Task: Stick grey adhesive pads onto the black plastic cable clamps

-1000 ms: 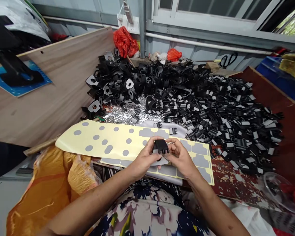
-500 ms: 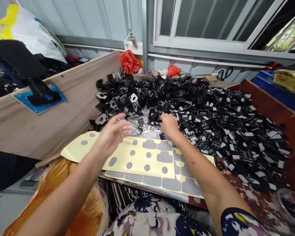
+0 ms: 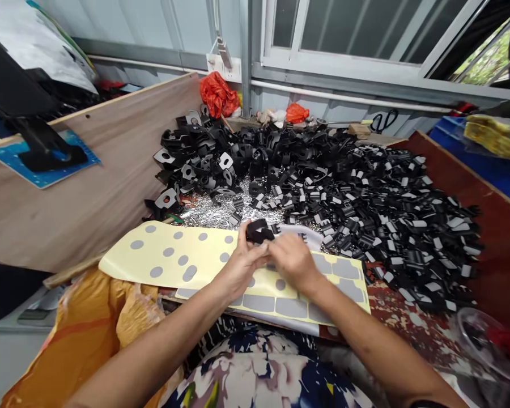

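A black plastic part [image 3: 259, 231] is up over the yellow sticker sheets, in front of my body. My left hand [image 3: 240, 263] is closed on it, thumb at the near side and a finger behind. Against its right end, my right hand [image 3: 293, 260] is closed with curled fingers, slightly blurred; the fingertips are partly hidden. Below both hands lies a yellow sheet with grey round stickers [image 3: 153, 249]. Another sheet with larger grey stickers [image 3: 291, 307] shows under it. Small silvery metal pieces [image 3: 208, 211] are heaped just beyond.
Large black parts [image 3: 195, 141] are piled at the back left, and small black pieces with grey pads [image 3: 391, 226] at the right. A wooden board [image 3: 123, 141] borders the left, a red-brown board [image 3: 454, 181] the right. A clear tub [image 3: 484, 340] stands at the lower right.
My right hand has drawn the black part back from the pile toward me. My left hand, loose and empty before, has moved right and taken hold of it. The view has shifted slightly.
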`<state>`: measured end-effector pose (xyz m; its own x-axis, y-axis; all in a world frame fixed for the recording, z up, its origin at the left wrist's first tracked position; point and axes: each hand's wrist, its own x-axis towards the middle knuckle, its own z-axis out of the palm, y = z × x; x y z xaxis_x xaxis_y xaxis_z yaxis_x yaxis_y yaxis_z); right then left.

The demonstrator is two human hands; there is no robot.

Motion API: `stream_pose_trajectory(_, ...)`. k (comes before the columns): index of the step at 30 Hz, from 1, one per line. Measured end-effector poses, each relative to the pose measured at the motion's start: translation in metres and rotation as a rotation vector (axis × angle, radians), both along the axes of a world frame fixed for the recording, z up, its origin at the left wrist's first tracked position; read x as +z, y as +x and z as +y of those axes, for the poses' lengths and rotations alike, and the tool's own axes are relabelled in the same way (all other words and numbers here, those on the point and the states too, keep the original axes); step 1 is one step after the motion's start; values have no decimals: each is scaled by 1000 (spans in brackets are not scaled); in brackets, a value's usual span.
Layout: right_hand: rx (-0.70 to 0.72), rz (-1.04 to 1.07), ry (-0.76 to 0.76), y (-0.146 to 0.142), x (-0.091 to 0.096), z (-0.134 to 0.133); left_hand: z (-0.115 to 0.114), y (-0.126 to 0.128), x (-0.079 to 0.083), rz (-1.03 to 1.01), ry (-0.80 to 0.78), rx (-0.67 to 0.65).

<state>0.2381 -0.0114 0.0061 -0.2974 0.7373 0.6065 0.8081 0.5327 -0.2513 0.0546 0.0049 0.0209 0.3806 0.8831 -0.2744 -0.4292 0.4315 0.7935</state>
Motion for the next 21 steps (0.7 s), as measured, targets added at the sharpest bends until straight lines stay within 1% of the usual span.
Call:
stream_pose_trajectory(1,52,41,-48,-3,-6,-17,1,5,-1,31,2,8)
stream_pose_trajectory(2,63,121,-95,-2,-11,-31,4,8,-3,81,1,7)
stream_pose_trajectory(3,25,219,-129,3,-16,-42,8,9,-5,137,0,1)
stream_pose_trajectory(5,-150,364,-147,20,-25,-56,23,10,-7,220,5,-41)
stream_pose_trajectory(6,-235,379,-146,27,-28,-61,31,11,-8,236,11,-76)
stream_pose_trajectory(7,-289,348,-147,33,-31,-63,39,14,-8,235,24,-113)
stream_pose_trajectory(9,-302,202,-169,35,-36,-67,51,25,-7,220,47,-193)
stream_pose_trajectory(10,-300,121,-179,31,-38,-68,55,32,-8,222,49,-236)
stream_pose_trajectory(12,-340,-8,-169,21,-41,-68,58,50,-13,246,39,-299)
stream_pose_trajectory(14,-392,-55,-155,11,-42,-66,57,65,-21,281,15,-324)
stream_pose_trajectory(16,-418,3,-193,6,-39,-66,57,73,-29,298,-4,-309)
stream_pose_trajectory(17,-409,74,-248,5,-34,-67,57,76,-32,300,-11,-297)
stream_pose_trajectory(18,-371,173,-334,4,-27,-71,58,76,-34,298,-21,-292)
stream_pose_trajectory(19,-289,284,-453,4,-17,-76,60,76,-35,290,-33,-290)
stream_pose_trajectory(20,-161,390,-595,3,-6,-83,63,75,-35,278,-45,-291)
stream_pose_trajectory(21,3,473,-739,2,7,-91,65,74,-34,262,-58,-293)
